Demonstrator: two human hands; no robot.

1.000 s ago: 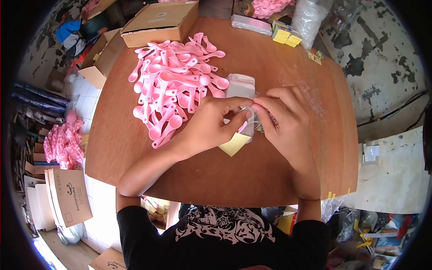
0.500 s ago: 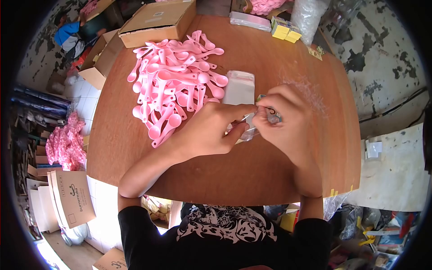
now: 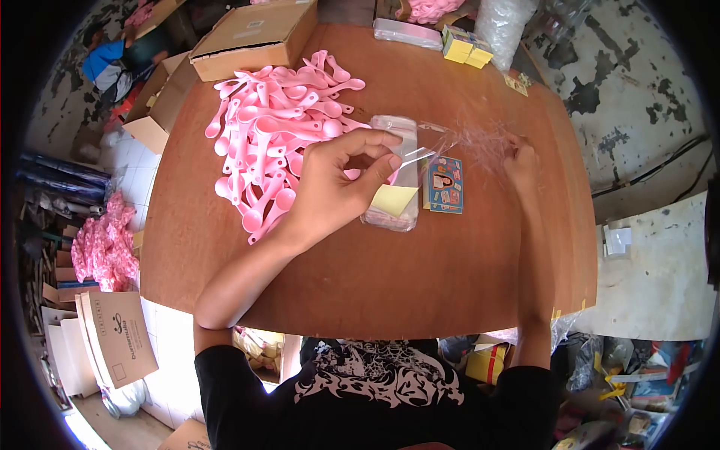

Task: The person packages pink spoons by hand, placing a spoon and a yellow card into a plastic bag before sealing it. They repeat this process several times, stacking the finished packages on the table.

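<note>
while one hand goes off, the other keeps the bag

now that the two hands have come apart, the right hand (image 3: 521,161) is out at the fluffy heap of thin clear strips (image 3: 484,139), well away from the left hand (image 3: 341,184). a moment ago both were pinching the same little thing, close together. i cannot tell if the right hand's fingers are shut or spread. the left hand is curled, with thumb and first finger pinching the top of the clear bag (image 3: 405,176). that bag lies in the middle of the worktop (image 3: 360,277). a thin clear strip runs from there toward the heap, so i think the peeling part is done for this bag.

counting now: one picture card (image 3: 445,185) just beside the bag, one yellow paper (image 3: 394,199) at the bag, one cardboard box (image 3: 251,37), and two hands. the pile of pink spoons (image 3: 277,127) has too many to count.
</note>
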